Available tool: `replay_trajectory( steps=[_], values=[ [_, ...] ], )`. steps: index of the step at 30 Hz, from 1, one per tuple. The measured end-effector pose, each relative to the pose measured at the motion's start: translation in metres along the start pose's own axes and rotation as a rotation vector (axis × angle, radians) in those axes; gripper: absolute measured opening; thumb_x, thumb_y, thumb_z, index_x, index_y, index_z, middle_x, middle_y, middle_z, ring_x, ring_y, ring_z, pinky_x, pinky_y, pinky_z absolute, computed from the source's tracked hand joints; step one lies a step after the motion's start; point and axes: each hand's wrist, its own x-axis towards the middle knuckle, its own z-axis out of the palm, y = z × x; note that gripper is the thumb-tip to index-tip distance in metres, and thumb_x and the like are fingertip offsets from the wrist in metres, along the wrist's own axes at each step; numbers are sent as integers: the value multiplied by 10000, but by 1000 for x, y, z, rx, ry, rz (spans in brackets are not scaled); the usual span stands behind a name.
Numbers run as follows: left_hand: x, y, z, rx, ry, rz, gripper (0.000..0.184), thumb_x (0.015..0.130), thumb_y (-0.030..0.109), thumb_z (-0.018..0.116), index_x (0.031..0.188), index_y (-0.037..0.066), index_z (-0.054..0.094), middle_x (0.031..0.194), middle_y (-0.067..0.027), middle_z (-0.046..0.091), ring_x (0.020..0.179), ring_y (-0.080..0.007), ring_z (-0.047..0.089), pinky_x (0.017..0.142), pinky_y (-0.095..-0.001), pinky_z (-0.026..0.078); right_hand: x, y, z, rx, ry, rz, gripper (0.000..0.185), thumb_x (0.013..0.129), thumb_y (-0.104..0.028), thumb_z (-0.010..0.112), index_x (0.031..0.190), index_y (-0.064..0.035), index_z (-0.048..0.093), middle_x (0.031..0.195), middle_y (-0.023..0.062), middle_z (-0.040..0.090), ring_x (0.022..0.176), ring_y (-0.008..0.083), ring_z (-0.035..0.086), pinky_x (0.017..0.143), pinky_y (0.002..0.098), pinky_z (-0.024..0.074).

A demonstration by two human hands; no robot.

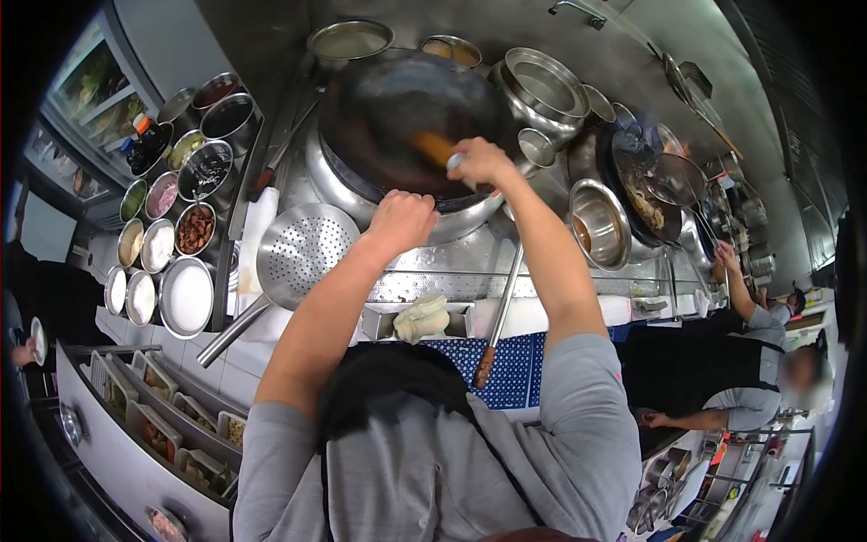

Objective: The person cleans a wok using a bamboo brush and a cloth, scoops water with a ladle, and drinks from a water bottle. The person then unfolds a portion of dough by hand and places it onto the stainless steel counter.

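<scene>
A large dark wok (397, 108) sits tilted over the steel burner ring (321, 176). My left hand (404, 218) is closed on the wok's near rim. Above the wok's right side, my right hand (481, 165) is wrapped round a brush-like tool (435, 146) with a yellowish-brown end, blurred by motion. Left of my left forearm lies a perforated ladle (307, 248). A long-handled tool (498, 325) with a wooden grip rests between my arms, beside a crumpled pale cloth (422, 319).
Metal containers of ingredients (188, 295) stand at the left. Steel bowls (545, 86) are stacked behind right, with another bowl (600, 226) nearer. At the right, a co-worker (704, 370) holds a strainer (675, 180) over a second wok (639, 203). Another person stands far left.
</scene>
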Motion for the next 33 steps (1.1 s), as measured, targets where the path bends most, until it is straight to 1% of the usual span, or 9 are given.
replay_trajectory(
  steps=[5, 7, 9, 15, 17, 19, 25, 27, 33],
  values=[
    [2, 4, -6, 51, 15, -21, 249, 882, 266, 628, 803, 31, 658, 708, -196, 674, 715, -372, 675, 764, -463, 525, -36, 27, -37, 20, -269, -157, 589, 718, -335, 791, 1273, -195, 650, 1156, 149, 692, 1043, 341, 673, 780, 466, 591],
    [3, 3, -5, 13, 25, -46, 262, 873, 273, 625, 766, 37, 667, 706, -174, 684, 698, -340, 685, 764, -440, 530, 9, 98, -55, -418, 192, -130, 600, 747, -353, 775, 1309, -208, 624, 1146, 155, 692, 1013, 313, 685, 696, 458, 599],
    [2, 4, -1, 12, 34, -46, 268, 872, 277, 627, 764, 35, 665, 708, -172, 684, 695, -340, 682, 756, -441, 531, 18, 126, -57, -272, 715, 35, 611, 809, -343, 741, 1382, -232, 561, 961, 94, 721, 904, 207, 678, 642, 372, 599],
    [5, 4, 2, 12, 46, -20, 285, 870, 287, 634, 753, 27, 651, 709, -178, 674, 720, -357, 670, 750, -461, 521, -55, 129, -20, 795, 756, -43, 652, 854, -310, 733, 1435, -135, 494, 1128, 102, 677, 918, 187, 651, 779, 336, 563],
    [4, 1, 2, 18, 44, -20, 294, 871, 292, 636, 746, 26, 644, 711, -184, 669, 729, -365, 664, 745, -467, 516, -13, 188, 41, 735, 996, -430, 638, 862, -304, 733, 1417, -90, 500, 1086, 125, 675, 782, 171, 656, 473, 294, 544],
    [5, 1, 4, 22, 43, -17, 304, 874, 302, 633, 741, 29, 641, 708, -183, 666, 722, -361, 661, 738, -464, 514, -88, 141, 56, 1169, 638, -109, 649, 884, -280, 728, 1441, -75, 465, 1036, 111, 665, 704, 131, 629, 424, 260, 484],
    [13, 9, -10, 42, -68, -103, 314, 888, 346, 630, 806, 48, 690, 728, -195, 676, 734, -382, 673, 700, -489, 532, -168, 126, 136, 1058, 801, -105, 604, 917, -192, 692, 1419, 42, 452, 1221, 130, 632, 1037, 168, 613, 902, 281, 486],
    [12, 19, -26, 44, -89, -112, 317, 889, 348, 625, 825, 48, 707, 740, -203, 685, 733, -387, 681, 714, -485, 542, -181, 135, 167, 869, 858, -76, 630, 880, -276, 701, 1417, -30, 482, 1054, 153, 692, 823, 198, 661, 820, 310, 521],
    [13, 7, -20, 57, -22, -9, 332, 894, 351, 612, 783, 50, 697, 730, -200, 687, 710, -384, 688, 694, -482, 550, -213, 133, 189, 320, 418, 309, 599, 819, -316, 690, 1360, -98, 556, 958, 289, 690, 959, 409, 681, 904, 427, 514]
  ],
)
